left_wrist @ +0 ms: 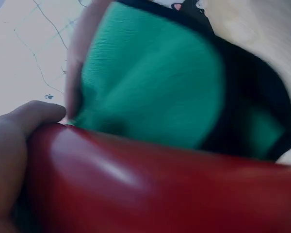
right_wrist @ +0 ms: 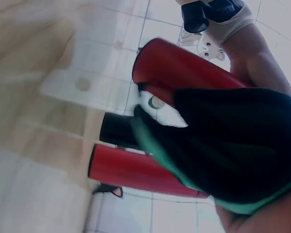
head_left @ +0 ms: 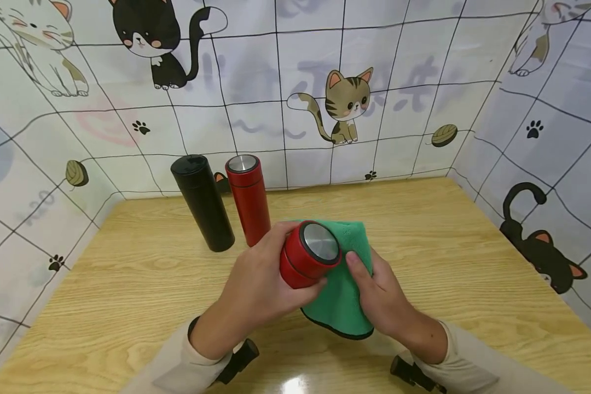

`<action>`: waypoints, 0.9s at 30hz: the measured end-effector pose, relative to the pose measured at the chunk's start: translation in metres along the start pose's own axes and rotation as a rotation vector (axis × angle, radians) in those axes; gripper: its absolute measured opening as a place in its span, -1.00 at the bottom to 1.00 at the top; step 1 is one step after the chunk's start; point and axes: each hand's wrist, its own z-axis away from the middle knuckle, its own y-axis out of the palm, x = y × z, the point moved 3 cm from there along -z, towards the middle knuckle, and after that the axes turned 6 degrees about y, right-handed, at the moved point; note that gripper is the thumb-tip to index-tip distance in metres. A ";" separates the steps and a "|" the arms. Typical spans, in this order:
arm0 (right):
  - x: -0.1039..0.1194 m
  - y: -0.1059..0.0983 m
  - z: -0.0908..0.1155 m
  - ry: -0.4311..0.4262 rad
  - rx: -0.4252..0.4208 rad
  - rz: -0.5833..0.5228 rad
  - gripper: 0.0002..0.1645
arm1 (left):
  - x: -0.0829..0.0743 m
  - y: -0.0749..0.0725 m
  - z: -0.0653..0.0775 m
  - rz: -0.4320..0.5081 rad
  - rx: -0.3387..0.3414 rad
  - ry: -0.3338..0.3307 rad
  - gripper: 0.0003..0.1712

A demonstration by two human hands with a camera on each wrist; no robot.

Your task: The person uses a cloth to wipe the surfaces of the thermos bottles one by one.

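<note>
A red thermos flask (head_left: 299,264) with a silver-topped lid is tilted toward the head camera, its upper part gripped by my left hand (head_left: 261,279). In the left wrist view the glossy red flask body (left_wrist: 160,189) fills the lower part. My right hand (head_left: 381,293) holds a green cloth (head_left: 337,306) with a dark edge, thumb on top, close against the flask's right side. From the right wrist, the cloth (right_wrist: 233,145) hides most of that hand's fingers, and the flask's base (right_wrist: 160,63) shows above the cloth.
Behind my left hand, a black flask (head_left: 204,205) and a second red flask (head_left: 250,200) stand upright on the wooden table (head_left: 128,284). A cat-patterned sheet (head_left: 256,71) covers the walls at the back and sides.
</note>
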 end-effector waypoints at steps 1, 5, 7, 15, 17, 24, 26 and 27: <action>-0.001 0.001 -0.001 0.037 0.032 -0.025 -0.55 | -0.001 -0.001 0.000 0.049 -0.003 0.000 -0.12; -0.008 0.007 -0.002 0.157 0.152 -0.111 -0.50 | -0.004 -0.004 -0.001 0.246 -0.031 0.015 -0.12; -0.011 0.009 -0.003 0.201 0.189 -0.140 -0.47 | -0.004 -0.006 -0.001 0.338 -0.059 0.019 -0.11; -0.026 0.010 -0.009 0.424 0.174 -0.145 -0.36 | -0.003 -0.018 0.003 0.506 -0.273 0.042 -0.06; -0.033 0.009 -0.012 0.507 0.150 -0.195 -0.31 | -0.002 -0.021 0.005 0.548 -0.332 0.071 -0.08; -0.051 0.010 -0.014 0.730 0.182 -0.453 -0.20 | 0.001 -0.016 0.003 0.889 -0.488 0.250 -0.21; -0.053 0.012 -0.014 0.743 0.233 -0.516 -0.24 | 0.001 -0.015 0.002 0.918 -0.516 0.280 -0.21; -0.054 0.013 -0.013 0.747 0.254 -0.541 -0.26 | 0.002 -0.015 0.002 0.916 -0.527 0.284 -0.22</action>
